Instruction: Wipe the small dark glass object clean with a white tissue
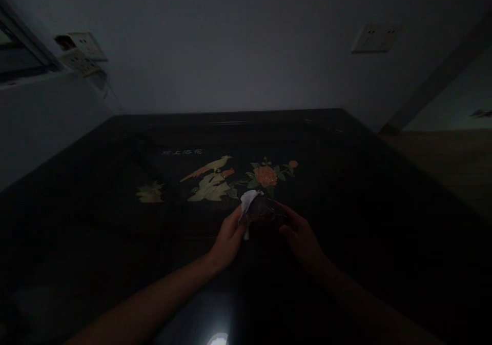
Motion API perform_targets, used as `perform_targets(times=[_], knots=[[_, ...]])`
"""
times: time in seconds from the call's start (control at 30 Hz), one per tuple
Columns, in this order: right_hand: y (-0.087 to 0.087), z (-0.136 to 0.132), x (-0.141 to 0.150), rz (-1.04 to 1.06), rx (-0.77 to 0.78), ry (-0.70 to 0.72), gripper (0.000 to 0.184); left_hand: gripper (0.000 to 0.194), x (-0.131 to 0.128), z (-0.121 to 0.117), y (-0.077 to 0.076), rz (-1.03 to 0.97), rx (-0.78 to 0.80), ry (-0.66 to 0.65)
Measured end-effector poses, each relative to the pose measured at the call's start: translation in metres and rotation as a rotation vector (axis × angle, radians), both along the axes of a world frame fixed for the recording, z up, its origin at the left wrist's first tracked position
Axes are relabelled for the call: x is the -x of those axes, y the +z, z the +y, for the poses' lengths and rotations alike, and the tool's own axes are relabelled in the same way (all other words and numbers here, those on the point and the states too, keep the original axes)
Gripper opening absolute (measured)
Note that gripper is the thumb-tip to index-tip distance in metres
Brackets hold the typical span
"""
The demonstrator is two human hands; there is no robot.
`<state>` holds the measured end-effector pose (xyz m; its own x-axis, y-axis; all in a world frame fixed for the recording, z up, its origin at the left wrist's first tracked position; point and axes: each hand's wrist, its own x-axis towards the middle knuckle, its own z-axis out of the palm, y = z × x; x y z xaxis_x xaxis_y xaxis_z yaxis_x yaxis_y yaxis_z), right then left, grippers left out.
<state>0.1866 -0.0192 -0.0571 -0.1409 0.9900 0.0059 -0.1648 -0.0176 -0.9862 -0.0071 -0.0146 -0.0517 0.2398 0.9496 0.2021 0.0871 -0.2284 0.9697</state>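
My left hand (228, 238) is closed on a crumpled white tissue or cloth (249, 199), which is pressed against the left side of a dark, see-through object (265, 209). My right hand (299, 231) grips the right side of that object, with the thumb toward me. Faint glints show on its surface, but the room is too dark to make out its kind. Both hands are close together over a glossy black tabletop (215, 129).
The tabletop bears a picture of a bird (209, 166) and a pink flower (266, 176). Behind stands a pale wall (230, 42) with a socket plate (376, 37) at right and sockets (86, 45) at left. A lamp reflection (218, 339) shines near the front.
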Motion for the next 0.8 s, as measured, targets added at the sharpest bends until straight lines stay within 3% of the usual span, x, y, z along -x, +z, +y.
perform_targets(times=[0.17, 0.3, 0.5, 0.6, 0.8], knots=[[0.0009, -0.0008, -0.0015, -0.031, -0.02, 0.011, 0.067, 0.056, 0.0038, -0.0019, 0.0048, 0.183, -0.41, -0.117], [-0.0002, -0.001, -0.0011, -0.038, -0.013, -0.008, 0.062, 0.063, 0.0037, -0.0022, 0.0058, 0.3, -0.567, -0.142], [0.004, -0.0019, 0.0017, -0.044, -0.013, -0.021, 0.058, 0.053, 0.0011, -0.0048, 0.0041, 0.438, -0.812, -0.184], [0.0049, -0.0013, 0.0021, -0.036, 0.001, -0.022, 0.057, 0.051, -0.0001, -0.0054, 0.0034, 0.432, -0.828, -0.182], [0.0009, -0.0004, -0.0008, -0.086, 0.027, 0.004, 0.063, 0.056, 0.0004, -0.0048, 0.0071, 0.328, -0.648, -0.178]])
